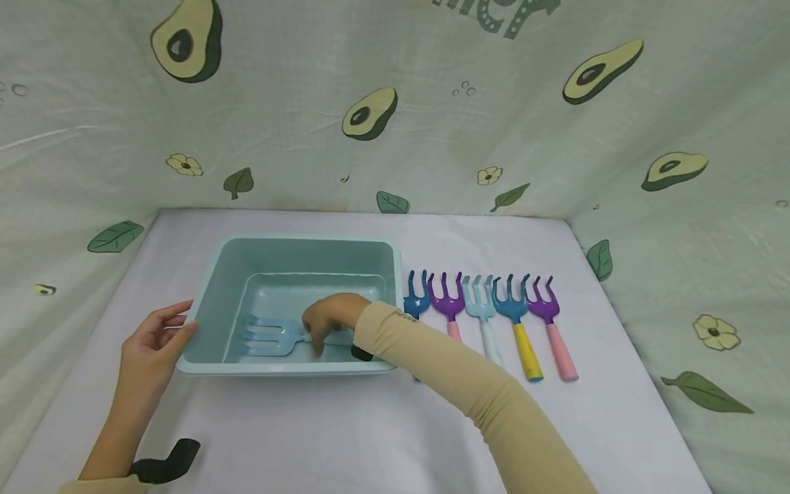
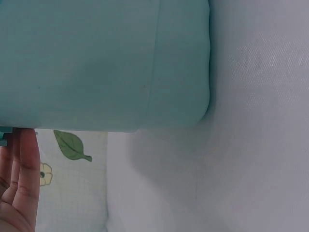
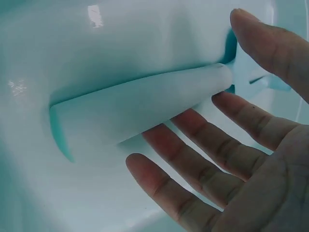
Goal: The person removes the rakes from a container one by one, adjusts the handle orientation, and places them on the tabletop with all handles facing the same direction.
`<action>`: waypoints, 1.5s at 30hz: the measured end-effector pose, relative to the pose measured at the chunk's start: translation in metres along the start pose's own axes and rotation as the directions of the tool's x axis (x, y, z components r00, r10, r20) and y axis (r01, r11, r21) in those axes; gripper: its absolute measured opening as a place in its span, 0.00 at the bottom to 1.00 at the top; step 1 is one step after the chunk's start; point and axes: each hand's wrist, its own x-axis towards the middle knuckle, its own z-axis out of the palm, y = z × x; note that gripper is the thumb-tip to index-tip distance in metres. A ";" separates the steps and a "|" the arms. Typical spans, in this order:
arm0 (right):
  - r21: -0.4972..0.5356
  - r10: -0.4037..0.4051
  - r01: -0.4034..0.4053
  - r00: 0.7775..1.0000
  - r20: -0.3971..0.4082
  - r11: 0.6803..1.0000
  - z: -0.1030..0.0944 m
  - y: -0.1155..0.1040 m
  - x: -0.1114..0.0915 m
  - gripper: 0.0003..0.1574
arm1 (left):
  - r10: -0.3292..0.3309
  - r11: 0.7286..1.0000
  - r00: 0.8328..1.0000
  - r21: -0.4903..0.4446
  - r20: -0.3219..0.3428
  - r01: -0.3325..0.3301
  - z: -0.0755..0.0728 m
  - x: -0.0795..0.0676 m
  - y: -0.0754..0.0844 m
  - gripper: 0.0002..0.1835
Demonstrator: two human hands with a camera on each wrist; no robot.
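Observation:
A light blue hand fork (image 1: 271, 336) lies flat in the pale teal basin (image 1: 308, 252), its tines pointing left. Over the fork hovers my right hand (image 1: 327, 319), reaching down into the basin. In the right wrist view its fingers (image 3: 193, 130) are spread beside the fork's pale handle (image 3: 145, 101), fingertips close to the lower edge and the thumb apart above; whether they touch cannot be told. My left hand (image 1: 154, 343) is at the basin's left rim, thumb tip against it. In the left wrist view, fairly straight fingers (image 2: 24, 169) reach up beneath the rim.
Right of the basin, several hand forks stand in a row, tines away from me: dark blue (image 1: 416, 302), purple (image 1: 447, 302), light blue (image 1: 481, 305), blue with yellow handle (image 1: 527, 350), purple with pink handle (image 1: 560, 350). My right sleeve (image 1: 469, 384) crosses some handles. Avocado-print cloth (image 1: 278, 137) surrounds the white table.

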 end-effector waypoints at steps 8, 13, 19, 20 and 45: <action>0.042 0.025 -0.028 0.997 0.068 0.999 0.005 0.001 0.004 0.32 | -0.003 1.000 1.000 0.014 -0.008 0.003 0.000 -0.002 -0.002 0.24; 0.068 0.028 -0.036 0.992 0.123 0.997 0.008 0.000 0.005 0.30 | -0.010 1.000 1.000 0.018 -0.019 0.011 0.001 -0.004 -0.002 0.25; 0.047 -0.004 -0.004 0.987 0.163 0.999 0.010 -0.001 0.007 0.23 | -0.004 1.000 1.000 0.002 -0.019 0.004 0.001 -0.005 -0.001 0.24; 0.047 -0.011 0.003 0.984 0.175 0.999 0.010 -0.001 0.007 0.21 | -0.003 1.000 1.000 -0.002 -0.018 0.003 0.001 -0.006 -0.001 0.24; 0.101 0.055 -0.086 0.960 0.275 0.991 0.004 -0.002 0.004 0.24 | 0.003 1.000 1.000 -0.012 -0.008 -0.003 0.001 -0.006 -0.002 0.24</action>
